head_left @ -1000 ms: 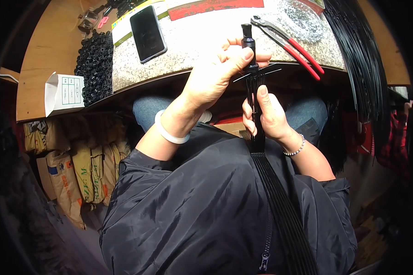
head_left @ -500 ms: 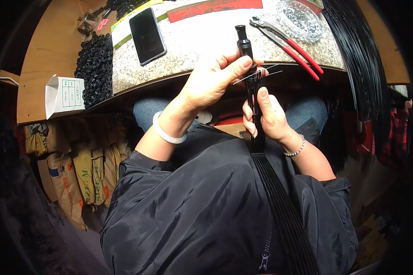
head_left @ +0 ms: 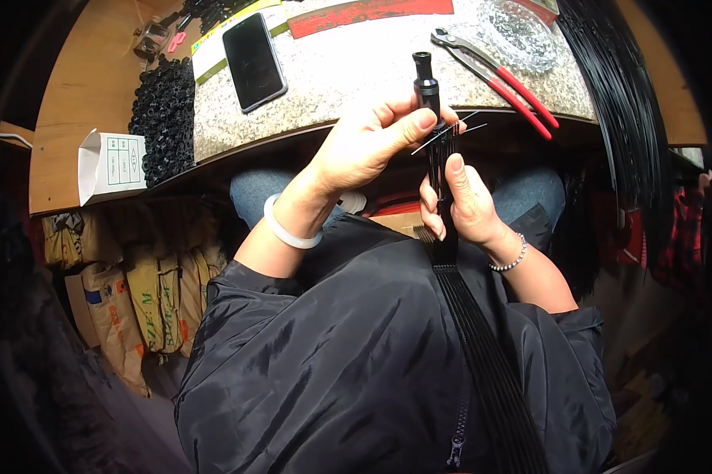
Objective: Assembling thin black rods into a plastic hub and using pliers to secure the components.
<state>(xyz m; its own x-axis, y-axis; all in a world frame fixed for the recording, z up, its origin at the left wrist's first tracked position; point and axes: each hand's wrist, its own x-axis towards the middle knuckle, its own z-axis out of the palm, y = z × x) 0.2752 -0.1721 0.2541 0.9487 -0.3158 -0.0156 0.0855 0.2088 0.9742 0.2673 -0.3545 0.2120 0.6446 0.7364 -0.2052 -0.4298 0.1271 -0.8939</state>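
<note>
A long bundle of thin black ribs (head_left: pixel 490 347), like a folded umbrella frame, runs from between my hands down over my lap. At its upper end stands a black tubular fitting (head_left: pixel 425 79) with a flared tip. My left hand (head_left: pixel 364 146) pinches this fitting between thumb and fingers, partly covering it. Just below, my right hand (head_left: pixel 474 205) is wrapped round the ribs, its thumb pointing up. Thin metal wires (head_left: pixel 470 126) stick out sideways where fitting and ribs meet. How they join is hidden by the fingers.
On the table lie red-handled pliers (head_left: pixel 522 107), a phone (head_left: pixel 255 62), a coil of clear wire (head_left: pixel 518 35) and a heap of small black rings (head_left: pixel 160 118). A small white box (head_left: pixel 112 166) sits at the left edge. Long black rods (head_left: pixel 624 103) overhang the right side.
The black fitting has come slightly down and to the right with my left fingers. The thin wires have tilted more steeply. My right hand stays nearly in place.
</note>
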